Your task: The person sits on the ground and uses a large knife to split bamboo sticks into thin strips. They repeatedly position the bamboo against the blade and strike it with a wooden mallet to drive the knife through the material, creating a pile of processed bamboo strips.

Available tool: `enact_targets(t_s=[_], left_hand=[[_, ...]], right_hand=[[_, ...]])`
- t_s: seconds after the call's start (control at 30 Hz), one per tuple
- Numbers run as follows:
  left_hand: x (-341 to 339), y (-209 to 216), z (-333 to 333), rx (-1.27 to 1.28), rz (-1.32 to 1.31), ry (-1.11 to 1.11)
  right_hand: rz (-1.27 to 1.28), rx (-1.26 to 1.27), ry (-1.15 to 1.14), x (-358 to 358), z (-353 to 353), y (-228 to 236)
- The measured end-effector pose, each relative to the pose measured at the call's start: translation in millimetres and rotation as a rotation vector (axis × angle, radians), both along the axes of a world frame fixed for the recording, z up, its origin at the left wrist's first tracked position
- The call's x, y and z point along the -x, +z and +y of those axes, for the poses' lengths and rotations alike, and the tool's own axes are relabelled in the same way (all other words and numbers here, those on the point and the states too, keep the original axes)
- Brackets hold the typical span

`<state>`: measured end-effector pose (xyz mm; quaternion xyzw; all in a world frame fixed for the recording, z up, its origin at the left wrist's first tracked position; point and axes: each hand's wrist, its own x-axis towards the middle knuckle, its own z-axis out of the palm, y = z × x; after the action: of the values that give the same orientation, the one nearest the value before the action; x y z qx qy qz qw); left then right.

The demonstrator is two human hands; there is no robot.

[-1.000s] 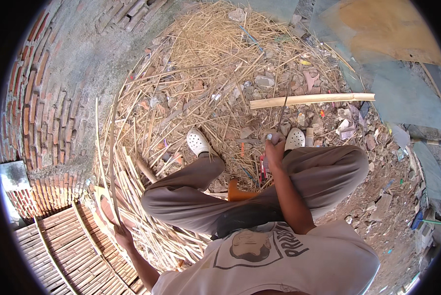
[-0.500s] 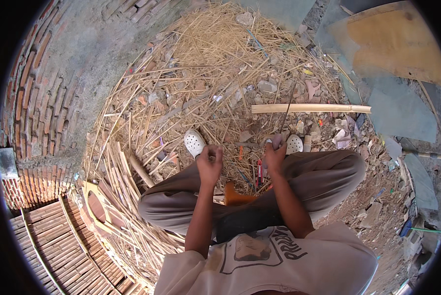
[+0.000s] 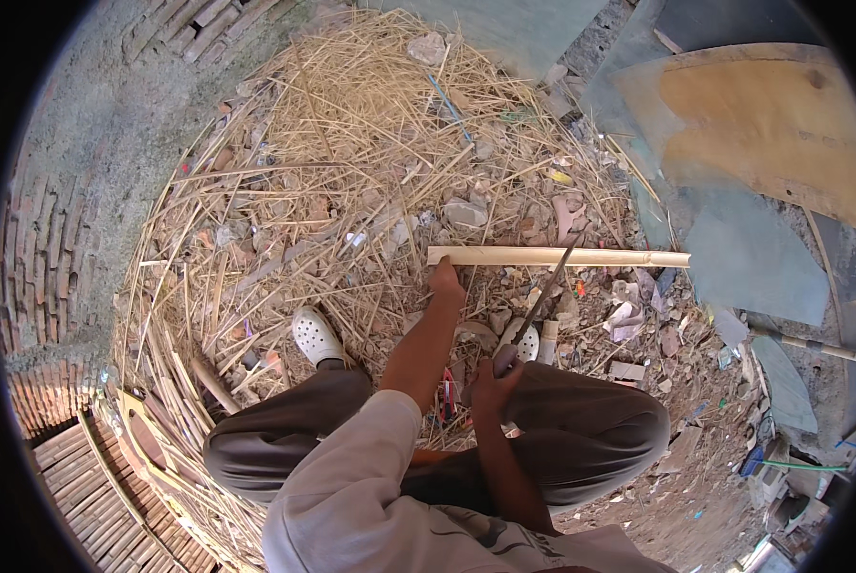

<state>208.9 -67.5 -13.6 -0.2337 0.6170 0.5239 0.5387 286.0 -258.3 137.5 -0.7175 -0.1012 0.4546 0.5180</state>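
My left hand reaches forward to the left end of a split bamboo strip, its fingers closed at that end. The strip is pale and straight and lies crosswise over the littered ground. In my right hand, near my right knee, is the handle of a long knife. Its dark, narrow blade slants forward and to the right, and the tip appears in front of the strip. Whether the blade touches the strip I cannot tell.
Dry straw, stones and rubble cover the ground. My feet wear white clogs. A small red object lies between my legs. Thin bamboo sticks are heaped at left. Broken sheets lean at right; a brick wall stands left.
My left hand has moved forward from above my left foot to the bamboo strip's left end. My right hand has shifted back with the knife. The view has turned somewhat.
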Motion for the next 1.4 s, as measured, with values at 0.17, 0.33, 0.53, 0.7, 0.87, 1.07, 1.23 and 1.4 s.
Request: enact_targets(t_s=[0.17, 0.33, 0.53, 0.7, 0.87, 1.07, 1.23, 1.4], left_hand=[[11.6, 69.1, 34.2, -0.22, 0.2, 0.132], [61.4, 229.0, 57.6, -0.618, 0.255, 0.143], [77.9, 441.6, 21.6, -1.27, 0.561, 0.119], [68.8, 558.7, -22.9, -1.566, 0.788, -0.011], [56.6, 610.3, -73.0, -1.503, 0.993, -0.115], [50.9, 588.8, -102.4, -1.401, 1.073, -0.09], [65.6, 570.8, -107.8, -1.329, 1.313, -0.111], [75.3, 583.5, -118.0, -1.368, 1.326, -0.437]], right_hand=[[-0.014, 0.01, 0.048, -6.1, -2.3, -13.7], [-0.041, -0.066, 0.07, -8.9, -15.3, -24.9], [0.083, -0.262, 0.024, -7.4, -0.4, 61.0], [-0.005, -0.42, -0.021, -19.3, -12.6, 78.0], [0.024, -0.483, 0.014, -41.2, -27.4, 157.9], [-0.066, -0.63, 0.243, -82.1, -75.9, 240.0], [-0.068, -0.775, 0.481, -78.7, -117.6, 331.1], [-0.002, -0.868, 0.708, -57.0, -141.7, 397.2]])
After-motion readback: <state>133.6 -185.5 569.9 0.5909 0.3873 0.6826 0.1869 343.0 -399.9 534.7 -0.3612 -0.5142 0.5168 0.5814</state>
